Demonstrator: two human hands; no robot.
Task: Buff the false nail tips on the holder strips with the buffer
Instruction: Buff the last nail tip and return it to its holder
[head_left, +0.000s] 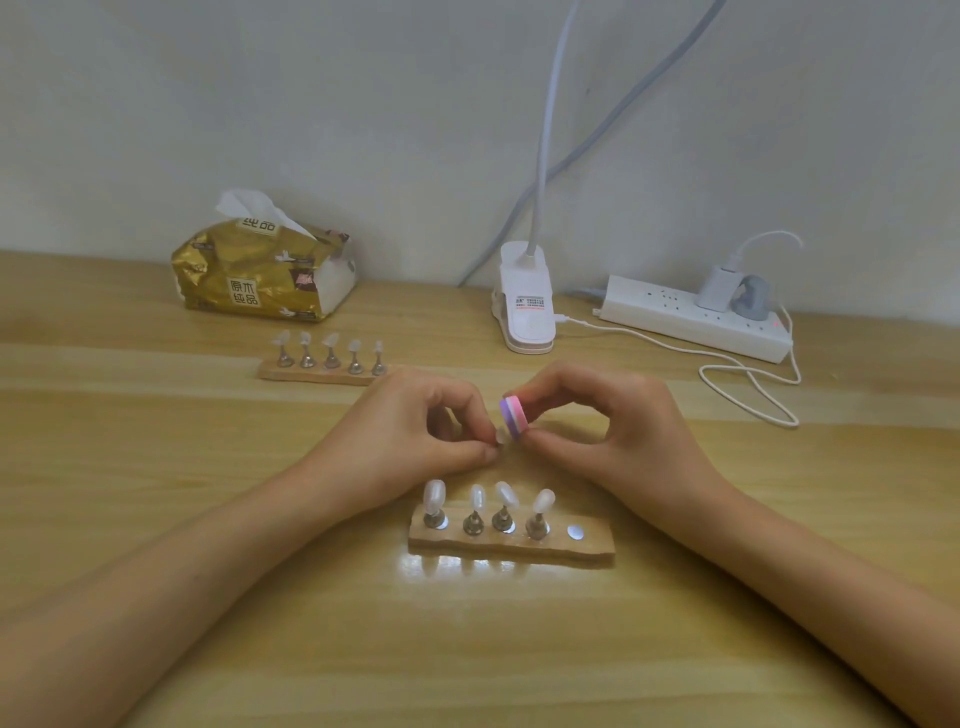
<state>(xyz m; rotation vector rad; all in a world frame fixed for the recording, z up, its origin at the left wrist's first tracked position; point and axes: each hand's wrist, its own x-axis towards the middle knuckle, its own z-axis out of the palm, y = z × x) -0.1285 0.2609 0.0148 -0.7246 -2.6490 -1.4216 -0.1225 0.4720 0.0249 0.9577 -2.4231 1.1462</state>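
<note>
Found near holder strip central on the counter, four nail tips upright along it. Just beyond it saw left grip and right grip side by side, loose nail tip in the left, buffer in the right, just beside each other. Noted far holder strip farther left, tissue pack behind that, lamp clip far centre, power strip right of it.

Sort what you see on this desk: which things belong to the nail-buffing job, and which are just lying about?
Job: buffer in right hand; nail tip pinched by left hand; near holder strip, four tips; far holder strip, five tips.
Lying about: tissue pack; clip lamp; power strip; cable.
</note>
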